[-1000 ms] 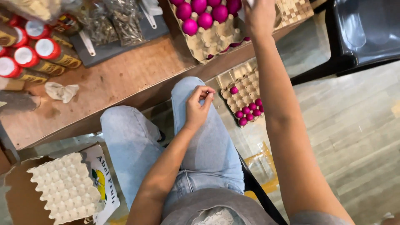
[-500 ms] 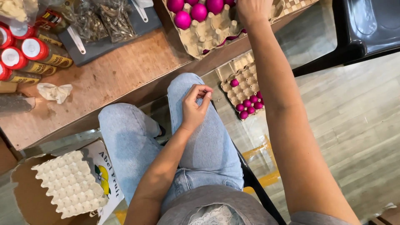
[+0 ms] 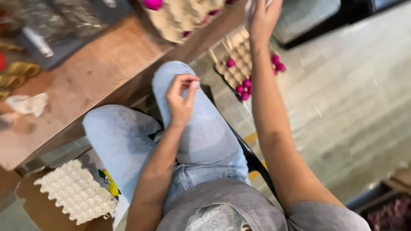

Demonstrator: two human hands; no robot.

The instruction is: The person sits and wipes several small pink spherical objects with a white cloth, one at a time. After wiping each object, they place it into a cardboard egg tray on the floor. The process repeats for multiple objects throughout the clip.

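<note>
- The left hand (image 3: 182, 100) rested on the right thigh of the light blue jeans (image 3: 201, 132), fingers curled in with thumb and fingertips pinched together; whether anything small sat between them could not be told.
- The right hand (image 3: 263, 19) was stretched out past the edge of the wooden table (image 3: 98, 81), at the top of the view, and seemed to touch something pale there; its grip could not be made out.
- On the table, just left of the right hand, lay a brown egg tray (image 3: 182, 17) with a magenta egg (image 3: 153, 4) at its far end.
- Below the table edge, on the floor, a second brown tray (image 3: 231, 60) held several magenta eggs (image 3: 245, 85), partly hidden behind the right forearm.
- A white empty egg tray (image 3: 75, 192) sat on a cardboard box (image 3: 32, 207) left of the jeans, well apart from both hands.
- A crumpled pale cloth (image 3: 28, 104) lay on the table's left part.
</note>
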